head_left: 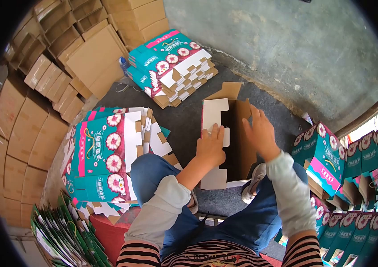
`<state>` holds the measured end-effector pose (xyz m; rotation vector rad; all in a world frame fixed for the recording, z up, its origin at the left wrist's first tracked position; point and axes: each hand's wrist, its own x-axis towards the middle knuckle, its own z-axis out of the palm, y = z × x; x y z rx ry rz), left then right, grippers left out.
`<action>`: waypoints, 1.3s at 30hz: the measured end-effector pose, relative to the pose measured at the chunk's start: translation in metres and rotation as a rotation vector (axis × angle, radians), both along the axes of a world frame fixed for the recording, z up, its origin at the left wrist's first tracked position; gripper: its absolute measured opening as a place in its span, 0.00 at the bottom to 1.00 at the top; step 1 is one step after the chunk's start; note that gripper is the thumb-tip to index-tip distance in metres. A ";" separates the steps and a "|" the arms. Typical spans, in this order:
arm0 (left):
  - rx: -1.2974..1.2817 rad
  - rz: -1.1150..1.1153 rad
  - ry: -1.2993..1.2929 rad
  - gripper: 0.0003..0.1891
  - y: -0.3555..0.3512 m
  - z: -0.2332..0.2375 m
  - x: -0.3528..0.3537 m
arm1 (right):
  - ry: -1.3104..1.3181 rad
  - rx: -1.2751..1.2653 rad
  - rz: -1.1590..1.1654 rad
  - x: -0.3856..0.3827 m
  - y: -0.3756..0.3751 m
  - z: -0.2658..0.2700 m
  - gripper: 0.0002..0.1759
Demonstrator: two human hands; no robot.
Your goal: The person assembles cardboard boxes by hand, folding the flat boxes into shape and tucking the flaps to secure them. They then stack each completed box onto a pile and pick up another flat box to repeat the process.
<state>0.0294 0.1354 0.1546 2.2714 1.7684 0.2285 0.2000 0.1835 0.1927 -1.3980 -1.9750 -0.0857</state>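
Note:
An open cardboard box point(238, 133) stands on the dark floor between my feet, its brown inside showing and one brown flap raised at the far end. My left hand point(211, 149) lies on the white notched flap point(215, 116) at the box's left side, fingers spread. Over the right brown wall of the box is my right hand point(261, 132), its fingers apart and nothing held. Whether its fingertips touch the wall, I cannot tell.
Flat printed teal cartons point(102, 147) are stacked at left, with another stack point(171, 58) farther back. Folded teal boxes point(327, 160) stand at right. Brown cartons point(20, 124) line the left side, a grey wall point(295, 49) the back. Green sheets point(64, 236) sit lower left.

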 end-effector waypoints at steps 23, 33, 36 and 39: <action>0.390 -0.023 -0.144 0.26 -0.033 -0.046 -0.001 | -0.560 -0.486 0.495 0.012 -0.052 -0.025 0.22; 0.268 0.015 -0.138 0.45 -0.079 -0.043 0.010 | 0.205 -0.087 -0.017 0.007 0.083 -0.078 0.29; 0.264 0.022 -0.123 0.44 -0.078 -0.043 0.011 | 0.598 -0.337 0.102 0.002 0.108 -0.063 0.25; 0.245 0.045 -0.127 0.43 -0.078 -0.045 0.005 | 0.693 -0.665 0.115 0.013 0.114 -0.036 0.24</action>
